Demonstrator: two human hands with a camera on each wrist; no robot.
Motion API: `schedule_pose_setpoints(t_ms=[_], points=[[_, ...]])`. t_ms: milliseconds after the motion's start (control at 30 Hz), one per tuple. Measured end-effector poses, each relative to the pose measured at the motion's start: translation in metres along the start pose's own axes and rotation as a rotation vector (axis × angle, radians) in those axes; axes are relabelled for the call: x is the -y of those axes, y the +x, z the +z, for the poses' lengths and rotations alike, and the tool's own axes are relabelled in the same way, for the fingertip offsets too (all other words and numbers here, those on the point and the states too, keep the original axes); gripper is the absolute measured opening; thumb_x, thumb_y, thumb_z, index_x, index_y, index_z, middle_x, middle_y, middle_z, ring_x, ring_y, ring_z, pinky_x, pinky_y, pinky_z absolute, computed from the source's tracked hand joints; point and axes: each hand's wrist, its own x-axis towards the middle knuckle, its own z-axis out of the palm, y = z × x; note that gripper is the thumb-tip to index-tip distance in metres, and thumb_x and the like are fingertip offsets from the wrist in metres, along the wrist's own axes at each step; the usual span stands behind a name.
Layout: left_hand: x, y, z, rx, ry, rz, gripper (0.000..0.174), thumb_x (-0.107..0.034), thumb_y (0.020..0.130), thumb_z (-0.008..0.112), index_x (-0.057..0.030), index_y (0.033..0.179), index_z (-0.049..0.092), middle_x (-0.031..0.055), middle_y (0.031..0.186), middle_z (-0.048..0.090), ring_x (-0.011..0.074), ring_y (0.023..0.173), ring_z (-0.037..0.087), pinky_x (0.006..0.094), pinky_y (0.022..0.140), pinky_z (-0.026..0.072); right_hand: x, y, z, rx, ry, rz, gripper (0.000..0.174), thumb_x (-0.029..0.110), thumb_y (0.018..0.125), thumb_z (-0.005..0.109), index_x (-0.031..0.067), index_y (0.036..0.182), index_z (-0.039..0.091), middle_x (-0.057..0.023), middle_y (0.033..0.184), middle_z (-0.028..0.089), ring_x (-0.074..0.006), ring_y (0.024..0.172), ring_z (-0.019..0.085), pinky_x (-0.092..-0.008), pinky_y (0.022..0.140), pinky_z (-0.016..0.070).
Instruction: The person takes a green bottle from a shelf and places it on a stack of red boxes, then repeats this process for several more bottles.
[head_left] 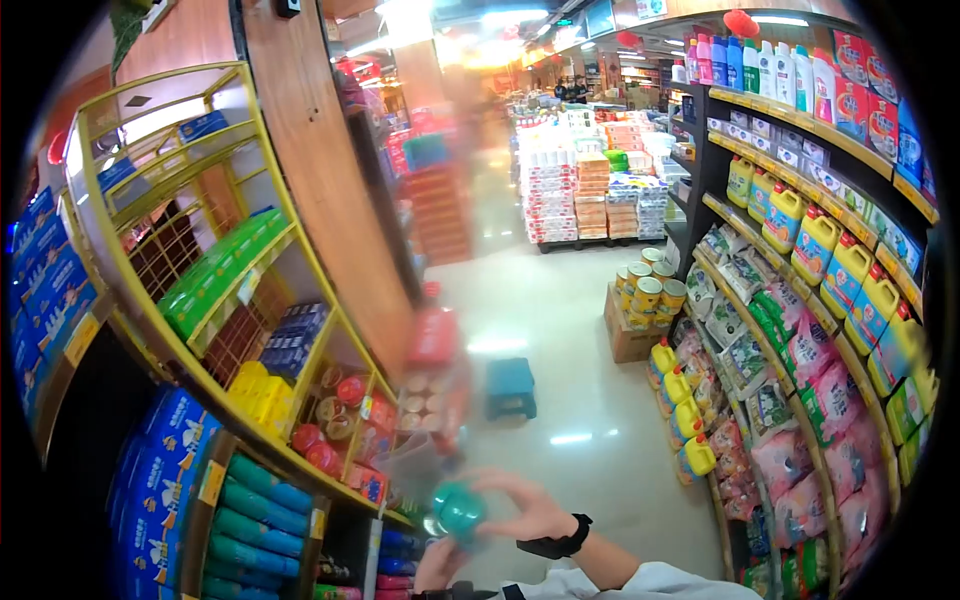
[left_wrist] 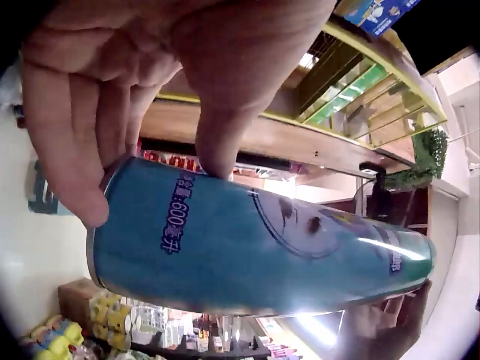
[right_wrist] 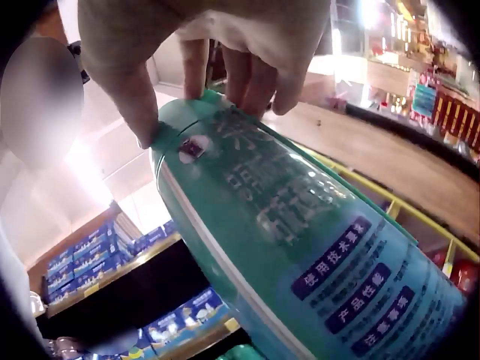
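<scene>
A teal aerosol can (head_left: 459, 507) with a green cap (right_wrist: 180, 120) is between my two hands, low in the head view. My left hand (head_left: 437, 563) grips it near the base; in the left wrist view its thumb presses the side of the can (left_wrist: 255, 240) and its fingers reach the bottom rim. At the top end, my right hand (head_left: 525, 510) holds the cap, thumb on one side and fingers on the other in the right wrist view. Printed text shows along the can, which lies tilted in both wrist views.
On the left stands a yellow-framed shelf (head_left: 270, 438) with boxed goods, above bottles (head_left: 260, 510) lying in a rack. A blue stool (head_left: 510, 387) sits on the aisle floor (head_left: 580, 460). Stacked tins (head_left: 648, 292) top a cardboard box (head_left: 630, 338). Stocked shelves (head_left: 780, 270) line the right.
</scene>
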Motion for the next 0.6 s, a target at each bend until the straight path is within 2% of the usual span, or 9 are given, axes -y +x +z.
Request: schedule_pose_setpoints(t_ms=[67, 100, 200, 233, 367, 467, 500, 567, 600], points=[[-0.004, 0.035, 0.029, 0.098, -0.413, -0.171, 0.042, -0.032, 0.1, 0.051, -0.0004, 0.127, 0.056, 0.0124, 0.121, 0.063, 0.025, 0.113, 0.061, 0.0393, 0.099, 0.0467, 0.01, -0.002, -0.036, -0.077, -0.148, -0.016, 0.055, 0.014, 0.077, 0.08, 0.0074, 0.127, 0.058, -0.0157, 0.133, 0.055, -0.0323, 0.124, 0.053, -0.0422, 0.105, 0.0408], [-0.006, 0.048, 0.041, 0.1, -0.525, -0.21, 0.048, -0.032, 0.101, 0.052, 0.0045, 0.133, 0.052, 0.0161, 0.129, 0.06, 0.0275, 0.118, 0.06, 0.0422, 0.104, 0.0455, 0.007, -0.003, -0.053, -0.114, -0.186, -0.017, 0.057, 0.015, 0.076, 0.081, 0.0069, 0.127, 0.058, -0.0165, 0.133, 0.055, -0.0328, 0.123, 0.053, -0.0423, 0.105, 0.0415], [-0.021, 0.089, 0.068, 0.186, -0.531, -0.251, 0.035, -0.021, 0.099, 0.053, -0.0002, 0.127, 0.054, 0.0115, 0.123, 0.061, 0.0256, 0.109, 0.063, 0.0414, 0.094, 0.0515, -0.011, -0.015, -0.087, -0.207, -0.237, -0.009, 0.062, 0.016, 0.072, 0.083, 0.0053, 0.128, 0.058, -0.0188, 0.132, 0.055, -0.0342, 0.121, 0.055, -0.0426, 0.102, 0.0436], [-0.019, 0.105, 0.073, 0.214, -0.514, -0.236, 0.037, -0.02, 0.101, 0.051, 0.0033, 0.13, 0.051, 0.0151, 0.13, 0.059, 0.0297, 0.117, 0.06, 0.0478, 0.104, 0.0472, -0.017, -0.015, -0.098, -0.233, -0.231, -0.009, 0.064, 0.016, 0.071, 0.083, 0.0047, 0.129, 0.058, -0.0193, 0.131, 0.056, -0.0346, 0.12, 0.056, -0.0428, 0.101, 0.0444], [-0.017, 0.168, 0.1, 0.24, -0.572, -0.238, 0.038, -0.023, 0.101, 0.055, 0.005, 0.126, 0.056, 0.0133, 0.115, 0.064, 0.0244, 0.102, 0.066, 0.0377, 0.091, 0.0549, -0.035, 0.001, -0.138, -0.324, -0.311, -0.016, 0.064, 0.015, 0.07, 0.084, 0.0029, 0.127, 0.058, -0.0194, 0.127, 0.059, -0.0354, 0.116, 0.06, -0.0429, 0.098, 0.0469], [-0.024, 0.229, 0.118, 0.261, -0.498, -0.307, 0.036, -0.021, 0.102, 0.051, 0.0067, 0.125, 0.053, 0.0171, 0.119, 0.063, 0.0287, 0.108, 0.064, 0.0461, 0.1, 0.0505, -0.058, 0.022, -0.17, -0.383, -0.414, -0.02, 0.063, 0.015, 0.068, 0.085, 0.0021, 0.124, 0.06, -0.019, 0.123, 0.062, -0.0353, 0.114, 0.061, -0.043, 0.098, 0.0473], [-0.024, 0.252, 0.124, 0.296, -0.539, -0.29, 0.036, -0.023, 0.101, 0.054, 0.0071, 0.121, 0.056, 0.0166, 0.112, 0.066, 0.0272, 0.103, 0.066, 0.0435, 0.097, 0.0528, -0.067, 0.029, -0.183, -0.391, -0.448, -0.019, 0.063, 0.016, 0.067, 0.086, 0.002, 0.123, 0.06, -0.019, 0.123, 0.062, -0.0353, 0.114, 0.061, -0.0428, 0.097, 0.0478], [0.003, 0.312, 0.141, 0.392, -0.618, -0.273, 0.033, -0.025, 0.1, 0.057, 0.0047, 0.114, 0.061, 0.0083, 0.099, 0.063, 0.0199, 0.092, 0.064, 0.0378, 0.089, 0.0539, -0.087, 0.046, -0.21, -0.403, -0.518, -0.025, 0.062, 0.016, 0.066, 0.087, 0.0019, 0.121, 0.061, -0.0189, 0.121, 0.063, -0.0353, 0.112, 0.062, -0.0426, 0.096, 0.0487], [-0.001, 0.341, 0.152, 0.442, -0.658, -0.261, 0.032, -0.026, 0.099, 0.058, 0.0035, 0.111, 0.063, 0.0042, 0.093, 0.061, 0.0163, 0.086, 0.063, 0.035, 0.086, 0.0545, -0.098, 0.054, -0.225, -0.402, -0.517, -0.015, 0.062, 0.013, 0.067, 0.085, 0.0004, 0.122, 0.061, -0.0199, 0.122, 0.061, -0.0349, 0.112, 0.061, -0.0426, 0.096, 0.0484]])
